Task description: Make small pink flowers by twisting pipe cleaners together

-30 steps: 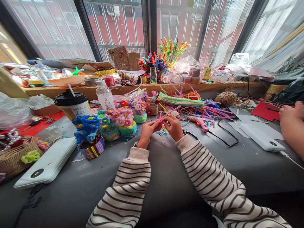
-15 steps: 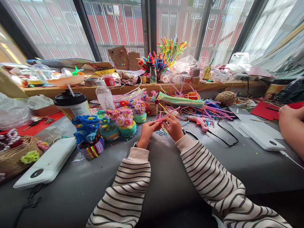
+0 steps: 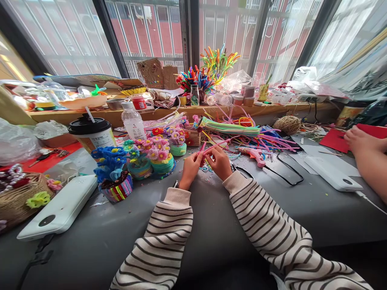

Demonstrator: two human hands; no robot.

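Pink pipe cleaners (image 3: 216,147) cross between my two hands above the middle of the grey table (image 3: 208,225). My left hand (image 3: 192,167) pinches them from the left, fingers closed. From the right, my right hand (image 3: 219,161) grips the same pipe cleaners, one end sticking out toward the upper right. Fingertips hide where the pieces meet. Just left of my hands stand small pots of pipe-cleaner flowers: a pink one (image 3: 159,155) and a blue one (image 3: 111,165). A pink glue gun (image 3: 255,156) lies to the right of my right hand.
A bundle of loose pipe cleaners (image 3: 232,128) lies behind my hands. At left are a lidded cup (image 3: 92,133), a plastic bottle (image 3: 133,123) and a white power bank (image 3: 60,207). Another person's hand (image 3: 365,141) is at far right, near a second power bank (image 3: 332,173).
My left hand has turned slightly and come closer to the right hand, and the pink pipe cleaners have shifted in my fingers. At far right, the other person's hand has moved left.
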